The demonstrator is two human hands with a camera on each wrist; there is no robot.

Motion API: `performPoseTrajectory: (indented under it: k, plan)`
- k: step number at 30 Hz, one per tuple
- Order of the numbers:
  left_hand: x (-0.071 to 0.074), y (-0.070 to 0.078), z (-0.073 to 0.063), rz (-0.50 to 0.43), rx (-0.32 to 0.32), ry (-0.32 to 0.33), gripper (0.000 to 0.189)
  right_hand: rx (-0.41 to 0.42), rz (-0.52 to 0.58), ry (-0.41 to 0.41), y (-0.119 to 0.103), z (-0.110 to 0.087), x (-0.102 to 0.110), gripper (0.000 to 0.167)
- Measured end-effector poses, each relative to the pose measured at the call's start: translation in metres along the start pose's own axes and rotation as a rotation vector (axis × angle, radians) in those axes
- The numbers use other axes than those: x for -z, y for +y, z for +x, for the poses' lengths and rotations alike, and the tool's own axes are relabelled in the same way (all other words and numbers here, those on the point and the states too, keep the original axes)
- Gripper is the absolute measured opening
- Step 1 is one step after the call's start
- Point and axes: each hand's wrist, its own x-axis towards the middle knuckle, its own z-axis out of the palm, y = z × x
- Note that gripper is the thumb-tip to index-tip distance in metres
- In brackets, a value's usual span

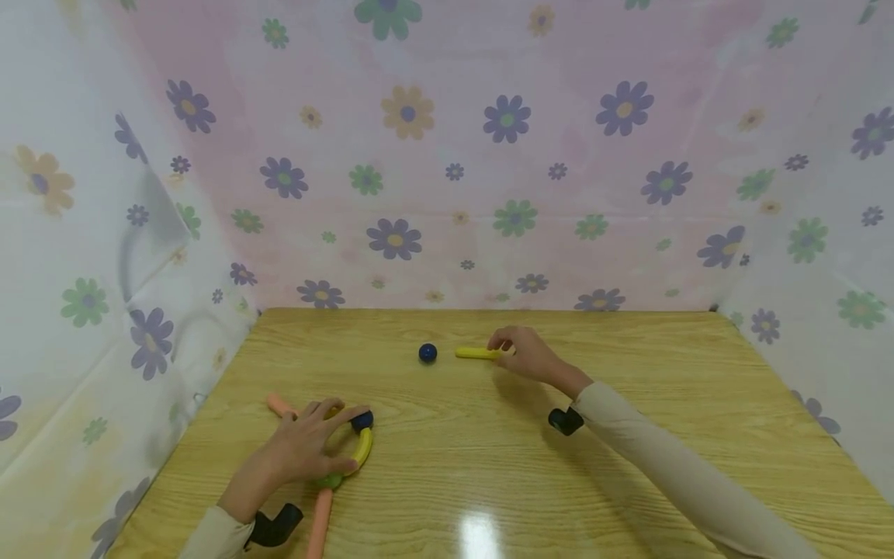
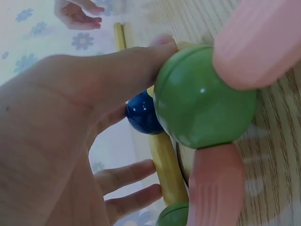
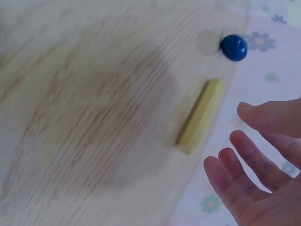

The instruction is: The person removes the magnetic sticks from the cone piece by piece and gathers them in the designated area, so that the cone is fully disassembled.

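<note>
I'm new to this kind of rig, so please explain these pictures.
There is no machine: each grip is a person's bare hand. The wide picture comes from the head camera; the one with a green ball up close, from the left wrist; the other, from the right. On the wooden table lie a loose blue ball and a straight yellow stick. The left grip holds a ball-and-stick assembly that includes that green ball. The right grip hovers near that stick, holding nothing.

I am holding my right hand (image 3: 270,181) just apart from a yellow stick (image 3: 201,117), which is lying on the wood-grained bench (image 3: 61,141); near the stick a dark blue ball (image 3: 233,47) is resting, and a flowered backdrop (image 3: 282,61) is showing beyond
</note>
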Motion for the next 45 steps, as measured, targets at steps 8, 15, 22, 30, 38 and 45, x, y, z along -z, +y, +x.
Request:
performPoseTrajectory:
  k: [8, 15, 22, 30, 38, 45]
  plan:
    - [0.004, 0.007, 0.001, -0.005, 0.06, -0.015, 0.075, 0.068, 0.042, -0.078, -0.026, -0.01, -0.001, 0.02]
    - [0.011, 0.006, -0.001, -0.106, 0.067, -0.121, 0.087, 0.124, 0.073, -0.162, -0.053, -0.019, -0.005, 0.019]
    - [0.014, 0.0, -0.003, -0.19, 0.05, -0.187, 0.091, 0.162, 0.102, -0.247, -0.077, -0.026, -0.019, 0.019]
    - [0.007, 0.005, -0.002, -0.204, 0.106, -0.093, 0.091, 0.222, 0.128, -0.346, -0.097, -0.035, -0.038, 0.02]
    - [-0.003, 0.008, 0.001, -0.176, 0.186, 0.028, 0.093, 0.235, 0.128, -0.407, -0.114, -0.045, -0.064, 0.02]
    - [-0.006, 0.014, 0.003, -0.159, 0.259, 0.058, 0.09, 0.215, 0.113, -0.4, -0.127, -0.053, -0.093, 0.026]
